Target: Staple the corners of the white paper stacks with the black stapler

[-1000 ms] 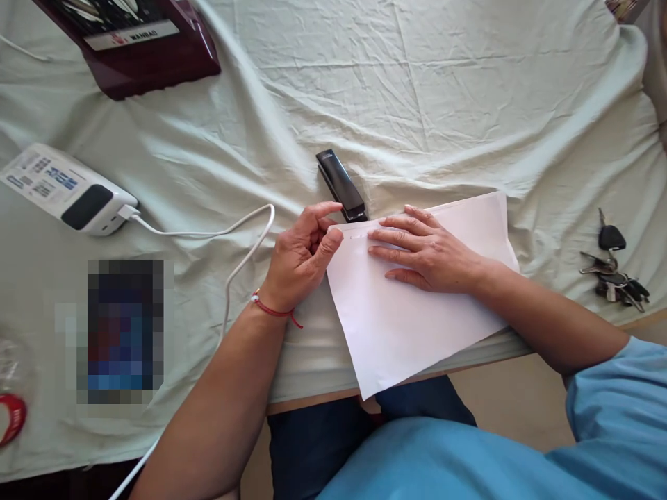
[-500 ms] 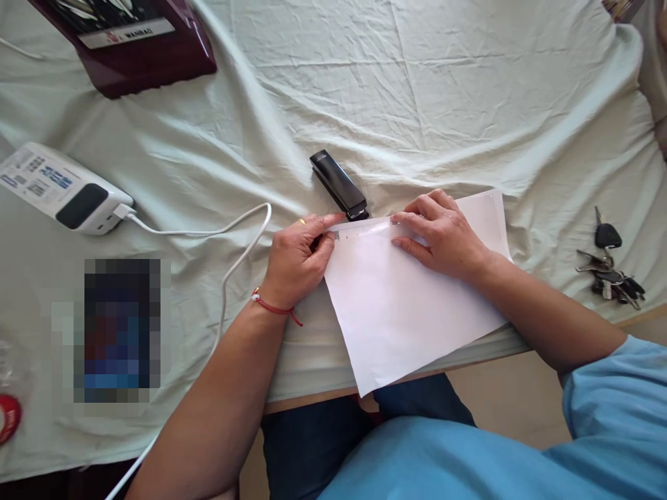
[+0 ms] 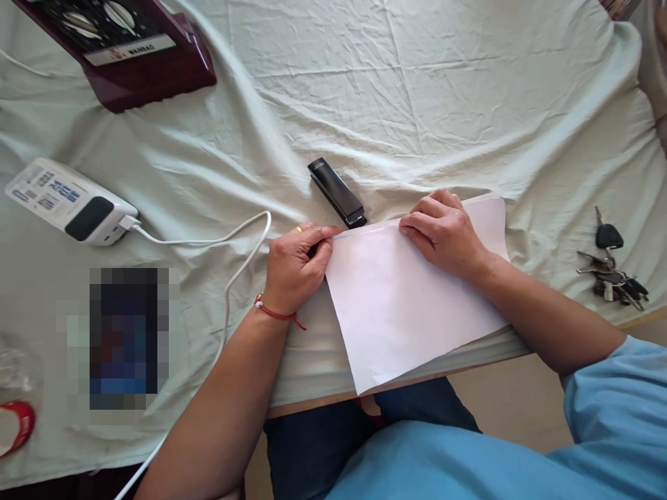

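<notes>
White paper [image 3: 406,305], centre frame: pinching top edge with left hand [image 3: 301,260] and right hand [image 3: 442,230], best pressing evenly and squaring layers beside black stapler [image 3: 338,192].

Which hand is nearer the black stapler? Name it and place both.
Left. The left hand is at a corner of the paper, close to the near end of the black stapler; the right hand is on the paper, farther right.

Blue short-sleeved shirt [image 3: 417,465] and dark blue trousers [image 3: 313,451]. The left hand [image 3: 297,267] wears a gold-coloured ring [image 3: 299,229] on one finger, and its wrist a thin red cord bracelet [image 3: 276,315] (with a pale bead [image 3: 259,304] and a loose tail [image 3: 301,323]).
</notes>
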Demonstrator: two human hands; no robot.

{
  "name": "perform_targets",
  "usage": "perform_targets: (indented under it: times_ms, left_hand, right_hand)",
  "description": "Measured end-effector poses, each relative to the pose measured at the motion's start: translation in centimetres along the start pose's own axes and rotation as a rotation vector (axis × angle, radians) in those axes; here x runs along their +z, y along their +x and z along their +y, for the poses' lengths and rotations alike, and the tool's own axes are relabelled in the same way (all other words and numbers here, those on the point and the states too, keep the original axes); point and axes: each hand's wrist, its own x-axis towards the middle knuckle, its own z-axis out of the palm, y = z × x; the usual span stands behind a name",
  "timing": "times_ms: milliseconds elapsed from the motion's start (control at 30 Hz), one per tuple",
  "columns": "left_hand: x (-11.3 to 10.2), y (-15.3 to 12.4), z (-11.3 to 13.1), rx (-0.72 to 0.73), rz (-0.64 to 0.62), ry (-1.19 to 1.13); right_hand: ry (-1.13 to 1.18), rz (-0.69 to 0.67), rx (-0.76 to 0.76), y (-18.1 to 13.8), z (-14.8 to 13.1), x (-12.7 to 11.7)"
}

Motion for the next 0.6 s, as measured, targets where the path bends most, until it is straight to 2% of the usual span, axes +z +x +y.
perform_targets:
  times_ms: [600]
  left_hand:
    - [-0.14, -0.12, -0.02, 0.051, -0.015, 0.056]
  right_hand:
    - [-0.058, -0.087, 0.068, 0.44, 0.23, -0.90]
